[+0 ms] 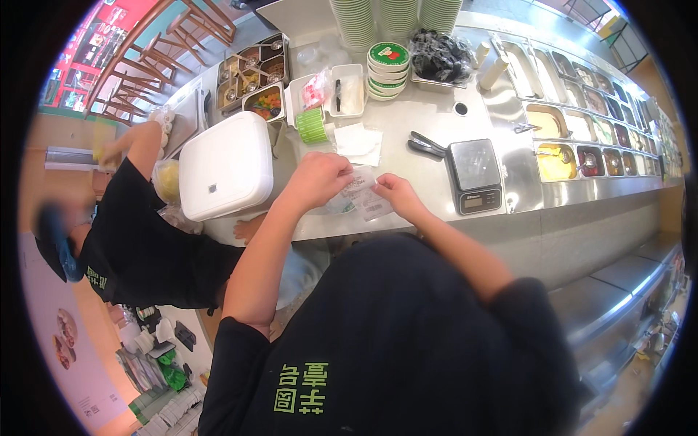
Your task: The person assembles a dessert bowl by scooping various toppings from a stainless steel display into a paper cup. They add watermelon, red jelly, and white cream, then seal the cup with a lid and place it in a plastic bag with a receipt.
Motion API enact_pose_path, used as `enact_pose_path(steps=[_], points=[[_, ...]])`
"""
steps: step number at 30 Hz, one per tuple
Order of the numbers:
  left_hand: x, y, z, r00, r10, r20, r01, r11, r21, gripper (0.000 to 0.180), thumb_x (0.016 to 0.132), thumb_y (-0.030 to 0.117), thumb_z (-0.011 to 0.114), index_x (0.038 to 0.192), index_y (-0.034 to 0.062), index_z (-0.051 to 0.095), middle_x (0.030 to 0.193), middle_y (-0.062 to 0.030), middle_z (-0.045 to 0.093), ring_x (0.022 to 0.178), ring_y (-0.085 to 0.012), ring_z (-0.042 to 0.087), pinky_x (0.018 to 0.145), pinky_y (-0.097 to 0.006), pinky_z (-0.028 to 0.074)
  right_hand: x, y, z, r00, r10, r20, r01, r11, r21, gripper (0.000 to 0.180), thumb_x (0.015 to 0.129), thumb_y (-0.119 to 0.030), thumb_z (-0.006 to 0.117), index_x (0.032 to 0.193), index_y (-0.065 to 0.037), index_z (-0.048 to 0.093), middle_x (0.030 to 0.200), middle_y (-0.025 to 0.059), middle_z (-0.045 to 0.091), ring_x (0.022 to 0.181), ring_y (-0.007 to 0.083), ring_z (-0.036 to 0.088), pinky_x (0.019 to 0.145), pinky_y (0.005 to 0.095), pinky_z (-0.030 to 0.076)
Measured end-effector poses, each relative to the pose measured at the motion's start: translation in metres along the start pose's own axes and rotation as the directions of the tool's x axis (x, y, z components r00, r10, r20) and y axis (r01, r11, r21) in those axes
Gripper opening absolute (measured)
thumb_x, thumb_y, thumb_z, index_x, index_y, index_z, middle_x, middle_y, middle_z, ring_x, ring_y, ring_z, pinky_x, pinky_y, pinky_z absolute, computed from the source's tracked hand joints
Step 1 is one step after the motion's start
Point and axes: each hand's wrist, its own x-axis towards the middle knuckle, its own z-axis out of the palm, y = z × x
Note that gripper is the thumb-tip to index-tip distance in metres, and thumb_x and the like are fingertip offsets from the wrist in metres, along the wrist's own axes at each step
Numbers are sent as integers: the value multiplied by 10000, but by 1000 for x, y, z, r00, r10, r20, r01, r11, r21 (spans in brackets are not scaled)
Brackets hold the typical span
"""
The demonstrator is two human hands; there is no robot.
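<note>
Near the counter's front edge, my left hand (322,179) and my right hand (399,196) are both closed in a pinch. Between them they hold a thin, pale printed slip (374,206), its upper part running from the left fingertips and its lower part hanging under the right ones. Whether it is paper or clear film I cannot tell for certain. Just beyond my left hand lie white napkins (358,143) and a green cup-like roll (312,126). A black stapler (426,144) rests to the right, beside a digital scale (474,174).
A large white lidded box (227,166) stands to the left, where a co-worker in black (156,232) leans over the counter. Stacked lidded tubs (388,69), tall cup stacks (399,16) and a topping tray (254,69) are farther back. Metal food wells (582,123) line the right.
</note>
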Motion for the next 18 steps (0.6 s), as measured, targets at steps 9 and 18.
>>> enact_pose_path(steps=[9, 18], points=[[2, 1, -4, 997, 58, 41, -59, 998, 35, 213, 818, 215, 643, 740, 22, 691, 709, -113, 649, 736, -296, 623, 736, -395, 480, -16, -54, 12, 789, -590, -170, 501, 779, -377, 307, 841, -230, 723, 1065, -41, 632, 1030, 98, 637, 1021, 265, 566, 857, 384, 457], [-3, 1, -10, 995, 79, -60, -74, 994, 76, 215, 832, 240, 653, 901, 41, 695, 761, -92, 655, 800, -288, 613, 857, -405, 438, 0, -72, 0, 840, -526, -130, 478, 833, -280, 163, 841, -179, 720, 864, -25, 671, 835, 83, 658, 791, 236, 605, 738, 341, 460]])
